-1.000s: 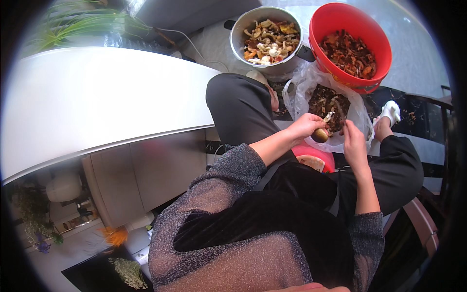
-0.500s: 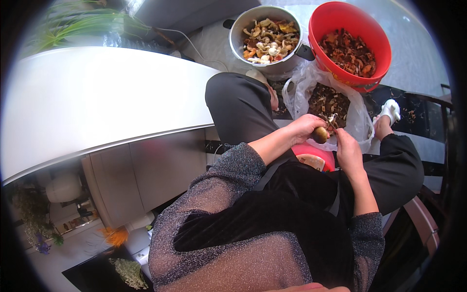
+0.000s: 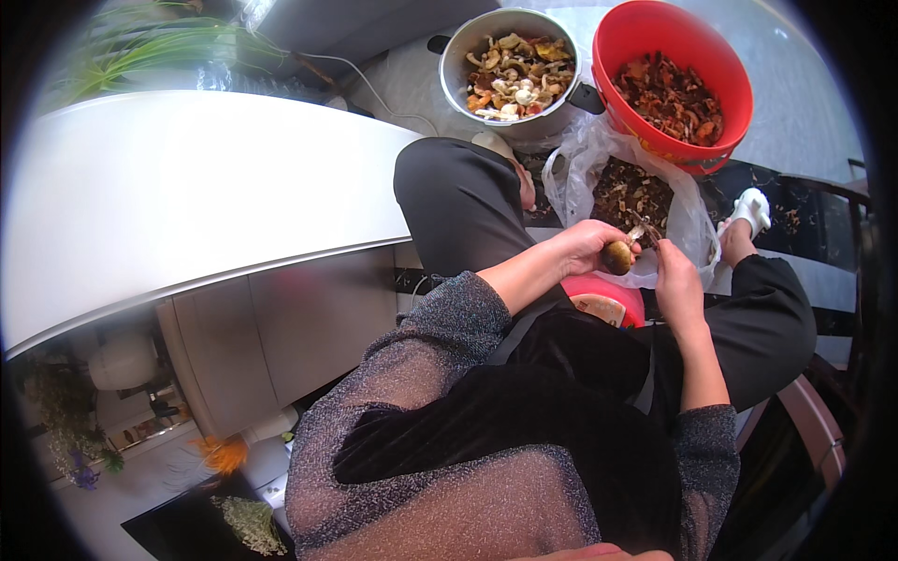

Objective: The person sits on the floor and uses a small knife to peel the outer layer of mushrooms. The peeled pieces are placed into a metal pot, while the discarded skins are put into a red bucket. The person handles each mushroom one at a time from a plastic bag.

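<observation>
A mushroom (image 3: 617, 257) with a brown cap and pale stem is pinched in my left hand (image 3: 586, 245), its stem pointing away from me. My right hand (image 3: 680, 285) is closed beside it, fingertips near the stem; a thin dark thing seems to stick out toward the mushroom, too small to name. Both hands hang over the near edge of a white plastic bag (image 3: 697, 220) that holds dark soil-like scraps and pale trimmings (image 3: 633, 192).
Beyond the bag stand a metal pot (image 3: 451, 89) of mushroom pieces and a red bucket (image 3: 730, 56) with reddish-brown mushrooms. A red container (image 3: 631, 301) sits between my legs. A white tabletop (image 3: 206, 187) lies left; a dark chair (image 3: 814, 421) stands right.
My right hand has drawn slightly right, away from the mushroom. The mushroom has turned a little in my left hand, and more of its pale stem shows.
</observation>
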`<state>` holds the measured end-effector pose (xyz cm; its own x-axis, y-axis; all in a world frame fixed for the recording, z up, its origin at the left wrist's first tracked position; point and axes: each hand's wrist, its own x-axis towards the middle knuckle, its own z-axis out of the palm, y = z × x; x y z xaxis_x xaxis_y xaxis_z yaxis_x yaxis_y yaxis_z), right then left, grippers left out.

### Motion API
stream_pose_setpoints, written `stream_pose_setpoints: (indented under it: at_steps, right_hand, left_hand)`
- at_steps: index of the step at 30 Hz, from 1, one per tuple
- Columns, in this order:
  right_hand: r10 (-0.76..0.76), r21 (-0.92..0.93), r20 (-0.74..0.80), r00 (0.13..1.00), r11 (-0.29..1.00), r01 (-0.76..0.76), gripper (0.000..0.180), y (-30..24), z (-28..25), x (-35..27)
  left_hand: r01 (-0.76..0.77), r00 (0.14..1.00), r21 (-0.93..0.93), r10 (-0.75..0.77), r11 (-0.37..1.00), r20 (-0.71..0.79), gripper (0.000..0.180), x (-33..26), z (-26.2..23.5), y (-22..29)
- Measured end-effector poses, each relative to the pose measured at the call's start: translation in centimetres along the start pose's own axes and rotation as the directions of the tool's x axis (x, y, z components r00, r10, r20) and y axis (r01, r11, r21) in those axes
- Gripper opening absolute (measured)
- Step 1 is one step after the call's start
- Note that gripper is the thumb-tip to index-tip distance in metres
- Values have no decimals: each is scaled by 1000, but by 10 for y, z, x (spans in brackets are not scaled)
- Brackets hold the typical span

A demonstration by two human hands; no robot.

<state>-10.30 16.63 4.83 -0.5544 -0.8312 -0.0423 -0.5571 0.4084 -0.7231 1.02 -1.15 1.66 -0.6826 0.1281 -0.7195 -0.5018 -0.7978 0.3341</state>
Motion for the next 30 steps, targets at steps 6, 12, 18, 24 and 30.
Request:
stream_pose_setpoints:
  at_steps: [6, 12, 18, 24, 30]
  right_hand:
    - [6, -62, 34, 999, 998, -4, 10, 6, 0, 1]
    - [4, -54, 21, 1000, 999, -3, 10, 6, 1, 1]
    - [50, -43, -13, 999, 998, -51, 16, 12, 1, 2]
    - [-47, -129, -95, 994, 991, 35, 24, 11, -1, 1]
    - [-90, -67, -73, 993, 994, 85, 26, 1, 4, -2]
  left_hand:
    - [11, 1000, -22, -11, 1000, 6, 26, 1, 0, 0]
    - [23, 1000, -30, -23, 999, 3, 26, -2, 3, 2]
    - [39, 999, -47, -38, 998, 26, 26, -1, 1, 1]
    - [23, 998, -74, -19, 997, 58, 27, -2, 2, 0]
    - [-59, 992, -97, 69, 994, 109, 24, -5, 3, 2]
